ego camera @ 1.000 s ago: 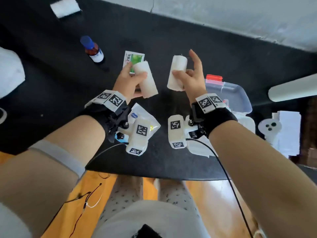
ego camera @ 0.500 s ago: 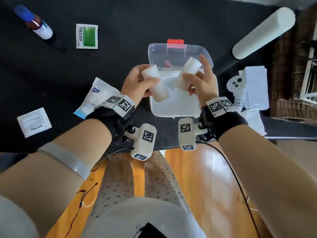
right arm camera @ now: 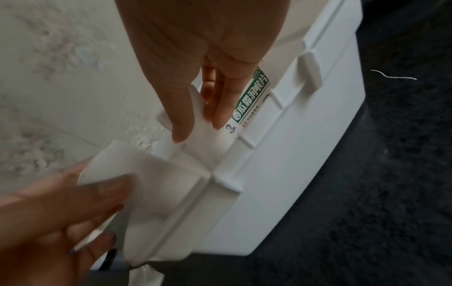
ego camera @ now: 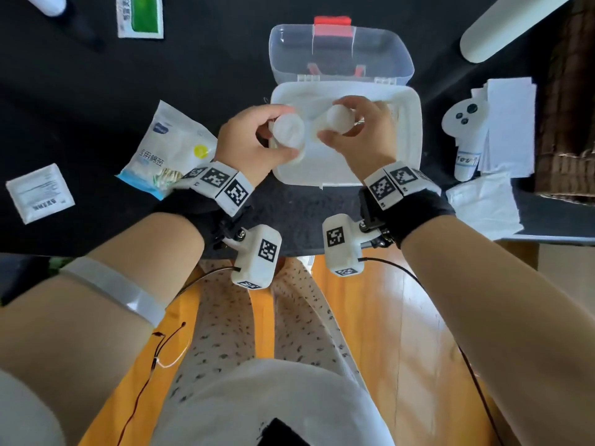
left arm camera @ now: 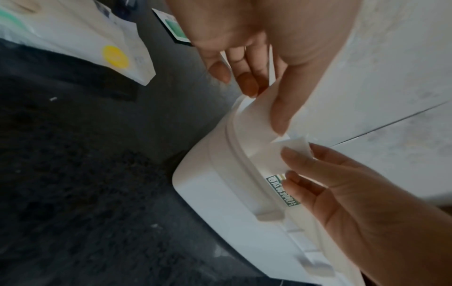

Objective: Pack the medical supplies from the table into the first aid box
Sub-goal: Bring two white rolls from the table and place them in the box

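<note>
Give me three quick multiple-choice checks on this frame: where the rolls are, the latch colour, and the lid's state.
1. Where are the two white rolls?
A. lying on the black table
B. held over the open box
C. beside the swab bag

2. What colour is the latch on the lid?
A. red
B. blue
C. green

3. What state is the lid in?
A. shut
B. open
C. off, on the floor

Key: 1 B, the left hand holds one roll and the right hand the other roll above the box. 2 A, the latch is red. 3 B, the lid is open behind the box.
</note>
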A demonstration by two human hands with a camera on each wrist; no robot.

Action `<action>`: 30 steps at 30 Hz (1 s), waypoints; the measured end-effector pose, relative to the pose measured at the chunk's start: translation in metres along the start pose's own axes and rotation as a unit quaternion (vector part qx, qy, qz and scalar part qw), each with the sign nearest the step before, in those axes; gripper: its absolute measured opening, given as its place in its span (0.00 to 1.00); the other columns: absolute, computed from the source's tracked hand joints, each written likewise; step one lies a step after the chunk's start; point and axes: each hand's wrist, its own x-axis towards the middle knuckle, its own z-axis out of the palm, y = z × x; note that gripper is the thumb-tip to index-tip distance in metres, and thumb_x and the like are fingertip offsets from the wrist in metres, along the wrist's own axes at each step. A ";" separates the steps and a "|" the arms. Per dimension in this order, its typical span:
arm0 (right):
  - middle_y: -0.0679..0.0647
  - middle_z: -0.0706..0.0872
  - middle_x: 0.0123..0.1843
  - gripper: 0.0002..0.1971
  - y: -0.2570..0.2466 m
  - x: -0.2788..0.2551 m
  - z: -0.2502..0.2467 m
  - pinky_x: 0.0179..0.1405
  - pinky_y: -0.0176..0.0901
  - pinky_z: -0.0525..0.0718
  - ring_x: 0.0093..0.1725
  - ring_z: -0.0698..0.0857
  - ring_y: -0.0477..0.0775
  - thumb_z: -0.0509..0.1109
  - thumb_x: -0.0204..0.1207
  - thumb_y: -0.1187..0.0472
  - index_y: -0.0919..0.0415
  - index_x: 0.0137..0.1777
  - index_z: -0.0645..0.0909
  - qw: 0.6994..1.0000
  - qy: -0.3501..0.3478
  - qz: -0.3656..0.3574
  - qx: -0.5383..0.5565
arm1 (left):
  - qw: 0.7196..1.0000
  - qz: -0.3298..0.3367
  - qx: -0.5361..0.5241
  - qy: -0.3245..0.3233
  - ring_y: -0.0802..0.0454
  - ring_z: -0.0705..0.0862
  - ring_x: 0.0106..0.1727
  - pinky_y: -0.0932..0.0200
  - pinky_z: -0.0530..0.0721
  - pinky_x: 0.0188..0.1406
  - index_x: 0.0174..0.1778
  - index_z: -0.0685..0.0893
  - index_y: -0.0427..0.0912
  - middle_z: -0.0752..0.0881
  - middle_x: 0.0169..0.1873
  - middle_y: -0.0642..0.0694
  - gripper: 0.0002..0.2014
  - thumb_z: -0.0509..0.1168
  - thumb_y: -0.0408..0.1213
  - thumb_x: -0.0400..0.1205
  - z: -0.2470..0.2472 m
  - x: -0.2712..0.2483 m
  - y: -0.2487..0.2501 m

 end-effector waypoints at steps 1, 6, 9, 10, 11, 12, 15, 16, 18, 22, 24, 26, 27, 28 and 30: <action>0.52 0.73 0.53 0.22 0.000 0.001 0.002 0.40 0.19 0.77 0.32 0.76 0.36 0.80 0.64 0.62 0.58 0.59 0.82 1.000 -0.005 -0.008 -0.010 | 1.000 0.012 0.024 -0.003 0.57 0.77 0.46 0.83 0.72 0.44 0.60 0.84 0.47 0.79 0.52 0.54 0.26 0.76 0.35 0.65 0.001 0.002 0.000; 0.51 0.72 0.52 0.22 -0.005 0.008 0.008 0.40 0.17 0.73 0.29 0.78 0.41 0.77 0.67 0.62 0.56 0.62 0.82 0.997 -0.016 -0.038 -0.070 | 0.990 0.053 0.131 0.012 0.41 0.74 0.60 0.78 0.64 0.59 0.55 0.88 0.48 0.70 0.54 0.48 0.25 0.76 0.40 0.59 0.006 0.014 -0.005; 0.55 0.77 0.55 0.22 -0.007 0.011 0.010 0.46 0.29 0.76 0.35 0.81 0.48 0.76 0.69 0.59 0.57 0.65 0.81 0.994 -0.024 -0.060 -0.085 | 0.984 0.044 0.168 0.025 0.38 0.71 0.62 0.69 0.64 0.58 0.51 0.89 0.52 0.73 0.64 0.43 0.22 0.77 0.40 0.60 0.009 0.016 -0.006; 0.57 0.78 0.57 0.23 -0.007 0.012 0.011 0.47 0.31 0.78 0.36 0.81 0.49 0.76 0.70 0.59 0.58 0.66 0.80 0.993 -0.031 -0.065 -0.089 | 0.983 0.038 0.177 0.024 0.39 0.69 0.64 0.66 0.65 0.59 0.51 0.88 0.53 0.71 0.69 0.44 0.21 0.77 0.40 0.61 0.009 0.017 -0.006; 0.58 0.79 0.57 0.23 -0.007 0.013 0.012 0.48 0.34 0.79 0.36 0.81 0.49 0.75 0.70 0.59 0.58 0.66 0.80 0.993 -0.037 -0.067 -0.094 | 0.983 0.031 0.182 0.023 0.40 0.68 0.65 0.64 0.66 0.61 0.52 0.88 0.54 0.68 0.72 0.46 0.21 0.77 0.40 0.61 0.010 0.017 -0.005; 0.58 0.79 0.56 0.23 -0.006 0.015 0.013 0.49 0.35 0.79 0.37 0.81 0.49 0.75 0.71 0.59 0.58 0.67 0.79 0.991 -0.042 -0.068 -0.104 | 0.983 0.024 0.183 0.021 0.41 0.67 0.67 0.64 0.65 0.61 0.52 0.88 0.54 0.66 0.74 0.48 0.21 0.77 0.39 0.62 0.010 0.018 -0.005; 0.52 0.77 0.48 0.20 -0.003 0.019 0.014 0.48 0.39 0.77 0.41 0.77 0.49 0.72 0.73 0.61 0.59 0.66 0.78 0.987 -0.044 -0.063 -0.142 | 0.983 0.003 0.183 0.021 0.43 0.65 0.70 0.65 0.63 0.63 0.51 0.87 0.54 0.62 0.76 0.49 0.20 0.78 0.39 0.62 0.012 0.021 -0.008; 0.51 0.76 0.46 0.19 -0.002 0.020 0.014 0.47 0.39 0.75 0.41 0.76 0.49 0.71 0.74 0.62 0.59 0.65 0.77 0.987 -0.043 -0.060 -0.146 | 0.983 -0.005 0.181 0.020 0.43 0.65 0.71 0.65 0.62 0.63 0.50 0.87 0.53 0.62 0.77 0.49 0.20 0.78 0.38 0.62 0.013 0.021 -0.009; 0.50 0.76 0.45 0.18 -0.001 0.021 0.014 0.45 0.37 0.71 0.42 0.75 0.50 0.70 0.74 0.63 0.59 0.63 0.77 0.987 -0.046 -0.057 -0.146 | 0.985 -0.017 0.174 0.015 0.42 0.65 0.72 0.64 0.62 0.63 0.50 0.86 0.51 0.62 0.77 0.48 0.19 0.77 0.37 0.63 0.014 0.021 -0.012; 0.51 0.77 0.44 0.18 -0.001 0.021 0.013 0.45 0.38 0.73 0.42 0.77 0.51 0.70 0.73 0.63 0.59 0.63 0.76 0.986 -0.055 -0.053 -0.148 | 0.987 -0.026 0.158 0.009 0.40 0.66 0.70 0.65 0.61 0.62 0.50 0.86 0.48 0.63 0.75 0.46 0.19 0.77 0.36 0.64 0.016 0.021 -0.015; 0.50 0.77 0.44 0.19 -0.002 0.020 0.010 0.43 0.36 0.71 0.42 0.77 0.50 0.71 0.72 0.63 0.58 0.64 0.76 0.986 -0.055 -0.048 -0.149 | 0.988 -0.029 0.153 0.006 0.41 0.67 0.70 0.66 0.60 0.62 0.51 0.86 0.48 0.64 0.75 0.45 0.19 0.76 0.35 0.64 0.016 0.021 -0.014; 0.49 0.77 0.45 0.20 -0.003 0.018 0.007 0.36 0.32 0.69 0.42 0.77 0.48 0.72 0.72 0.61 0.57 0.64 0.75 0.986 -0.049 -0.048 -0.151 | 0.988 -0.029 0.149 0.002 0.41 0.67 0.70 0.67 0.58 0.61 0.52 0.86 0.48 0.64 0.75 0.45 0.20 0.76 0.34 0.64 0.015 0.020 -0.012; 0.49 0.77 0.45 0.20 -0.004 0.016 0.006 0.33 0.28 0.67 0.42 0.77 0.48 0.73 0.72 0.60 0.56 0.64 0.75 0.986 -0.046 -0.051 -0.151 | 0.989 -0.028 0.146 0.000 0.41 0.67 0.70 0.67 0.58 0.62 0.53 0.85 0.48 0.64 0.75 0.45 0.21 0.76 0.33 0.64 0.014 0.019 -0.011; 0.49 0.77 0.44 0.21 -0.006 0.015 0.004 0.32 0.23 0.65 0.41 0.77 0.48 0.73 0.71 0.59 0.56 0.64 0.75 0.986 -0.044 -0.054 -0.152 | 0.990 -0.025 0.141 -0.004 0.41 0.67 0.70 0.66 0.59 0.63 0.53 0.85 0.47 0.64 0.74 0.44 0.21 0.76 0.33 0.63 0.012 0.018 -0.009; 0.49 0.76 0.43 0.20 -0.014 0.013 0.002 0.32 0.20 0.62 0.40 0.76 0.49 0.73 0.72 0.58 0.56 0.63 0.75 0.985 -0.042 -0.061 -0.158 | 0.992 -0.011 0.128 -0.015 0.43 0.67 0.70 0.61 0.60 0.70 0.54 0.85 0.46 0.65 0.74 0.43 0.22 0.77 0.35 0.63 0.005 0.014 -0.006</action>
